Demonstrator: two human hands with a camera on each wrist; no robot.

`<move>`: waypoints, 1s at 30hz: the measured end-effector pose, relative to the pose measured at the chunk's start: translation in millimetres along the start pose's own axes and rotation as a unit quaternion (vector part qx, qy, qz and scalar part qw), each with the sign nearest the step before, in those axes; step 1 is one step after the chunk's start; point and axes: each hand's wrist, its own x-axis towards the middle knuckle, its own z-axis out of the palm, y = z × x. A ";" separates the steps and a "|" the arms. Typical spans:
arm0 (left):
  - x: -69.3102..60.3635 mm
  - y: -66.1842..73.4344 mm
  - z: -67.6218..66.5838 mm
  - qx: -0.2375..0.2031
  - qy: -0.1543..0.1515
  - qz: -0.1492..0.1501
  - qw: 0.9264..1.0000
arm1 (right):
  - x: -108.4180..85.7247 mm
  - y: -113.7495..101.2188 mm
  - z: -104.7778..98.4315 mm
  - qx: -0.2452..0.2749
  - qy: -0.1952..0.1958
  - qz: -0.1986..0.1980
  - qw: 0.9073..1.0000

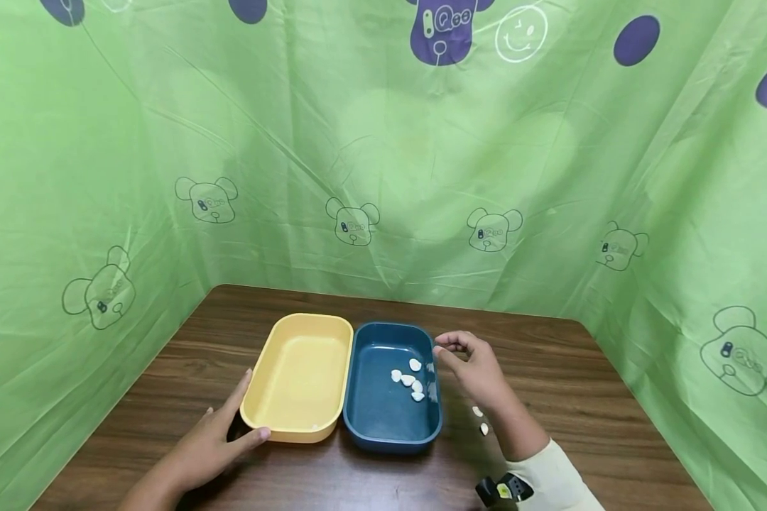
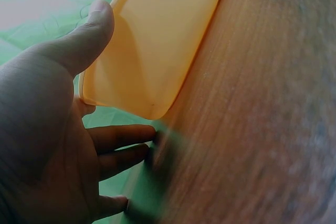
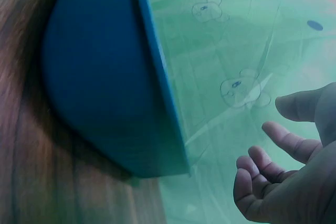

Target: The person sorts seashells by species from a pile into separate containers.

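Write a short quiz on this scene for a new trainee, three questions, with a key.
1. Multiple choice: what does the left hand touch?
A. The blue tray
B. The yellow tray
C. A white piece

2. True or false: every white piece lies in the blue tray.

3. Fill in: in the right wrist view, the right hand has ____ between its thumb and forefinger.

Key:
1. B
2. False: some white pieces lie in the blue tray, others on the table.
3. Nothing
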 end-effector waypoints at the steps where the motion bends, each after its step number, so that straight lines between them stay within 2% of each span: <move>1: 0.0 0.0 0.0 0.000 0.000 0.000 1.000 | 0.3 3.6 -1.8 0.000 -0.001 0.001 1.000; 9: -0.1 0.0 -0.2 0.000 -0.004 -0.006 1.000 | -2.4 28.8 -15.7 0.009 0.001 0.024 1.000; 17: -0.4 1.0 -0.3 0.003 -0.008 -0.013 1.000 | -3.4 54.3 -33.0 0.009 -0.017 0.070 0.997; 23: -1.0 2.2 0.3 0.003 -0.009 -0.014 1.000 | 0.3 73.8 -41.4 0.016 -0.034 0.088 0.995; 30: -0.9 1.4 -0.1 0.007 -0.007 -0.013 1.000 | 6.8 92.9 -45.7 0.023 -0.023 0.103 0.994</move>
